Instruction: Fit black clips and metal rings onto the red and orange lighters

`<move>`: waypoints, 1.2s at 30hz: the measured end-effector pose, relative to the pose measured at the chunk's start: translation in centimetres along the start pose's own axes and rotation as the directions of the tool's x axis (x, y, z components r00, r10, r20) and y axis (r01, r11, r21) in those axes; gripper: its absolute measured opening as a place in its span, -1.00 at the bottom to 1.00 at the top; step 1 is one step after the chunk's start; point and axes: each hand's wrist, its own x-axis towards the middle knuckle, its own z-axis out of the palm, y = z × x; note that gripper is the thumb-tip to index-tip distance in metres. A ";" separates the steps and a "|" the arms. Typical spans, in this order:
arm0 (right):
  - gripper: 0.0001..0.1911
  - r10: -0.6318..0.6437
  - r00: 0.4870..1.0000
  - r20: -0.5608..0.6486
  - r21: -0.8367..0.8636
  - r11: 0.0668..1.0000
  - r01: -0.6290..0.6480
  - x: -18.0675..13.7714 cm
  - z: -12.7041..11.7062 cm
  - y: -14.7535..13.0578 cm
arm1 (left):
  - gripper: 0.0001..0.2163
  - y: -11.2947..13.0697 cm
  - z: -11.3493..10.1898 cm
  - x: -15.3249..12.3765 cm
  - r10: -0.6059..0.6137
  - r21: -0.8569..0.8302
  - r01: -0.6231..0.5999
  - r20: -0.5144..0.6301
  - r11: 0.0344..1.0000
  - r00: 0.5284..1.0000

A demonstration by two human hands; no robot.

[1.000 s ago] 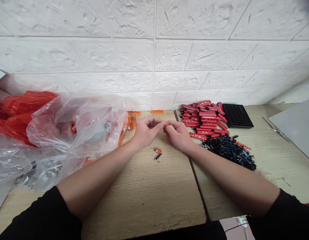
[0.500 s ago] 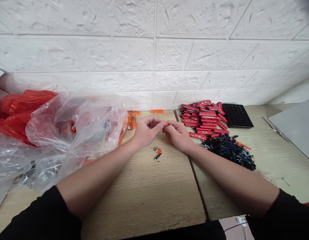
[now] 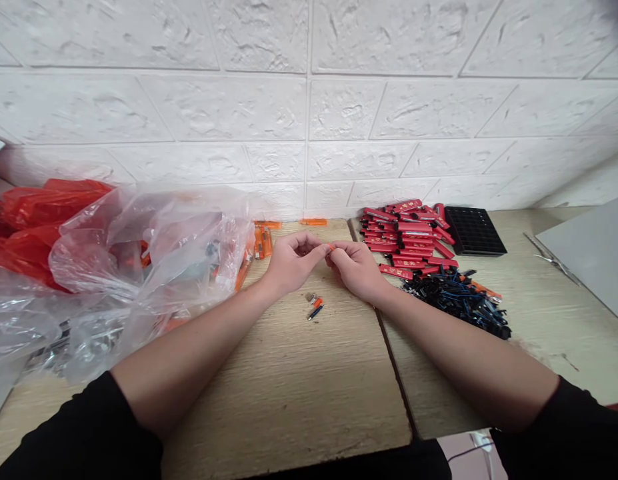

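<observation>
My left hand point(image 3: 296, 262) and my right hand point(image 3: 357, 270) meet over the middle of the wooden table. Both are closed, thumbs and forefingers pinching a small orange piece point(image 3: 331, 248), mostly hidden by the fingertips. Just below them on the table lie a few tiny parts: an orange bit point(image 3: 318, 302), a metal bit point(image 3: 309, 297) and a dark blue piece point(image 3: 315, 312). Several orange lighters point(image 3: 263, 242) lie left of my left hand. One more orange lighter point(image 3: 313, 222) rests near the wall.
Right of my hands are a pile of red lighter-like cases point(image 3: 413, 230), a heap of black and blue parts point(image 3: 459, 303), a black gridded tray point(image 3: 475, 231) and metal tweezers point(image 3: 551, 259). Clear plastic bags point(image 3: 139, 247) and red plastic point(image 3: 53, 207) spread across the left. A white brick-patterned wall point(image 3: 309, 107) stands behind.
Less of the orange piece shows between my fingertips now. Both hands stay in nearly the same place, and the parts on the table have not moved.
</observation>
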 end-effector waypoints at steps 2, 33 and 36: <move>-0.69 -0.003 1.000 0.002 -0.010 1.000 0.003 0.0 0.0 0.1 | -0.78 0.0 0.0 0.0 -0.005 -0.007 0.005 0.012 1.000 1.000; -0.73 0.026 1.000 -0.010 0.020 0.999 -0.025 -0.3 0.3 -0.2 | -0.79 -0.2 -0.1 0.0 -0.014 -0.008 0.014 -0.013 1.000 1.000; -0.76 0.027 0.999 -0.021 0.044 0.999 -0.026 -0.5 0.4 -0.4 | -0.78 -0.3 -0.1 0.1 -0.039 -0.013 0.038 -0.039 0.999 0.998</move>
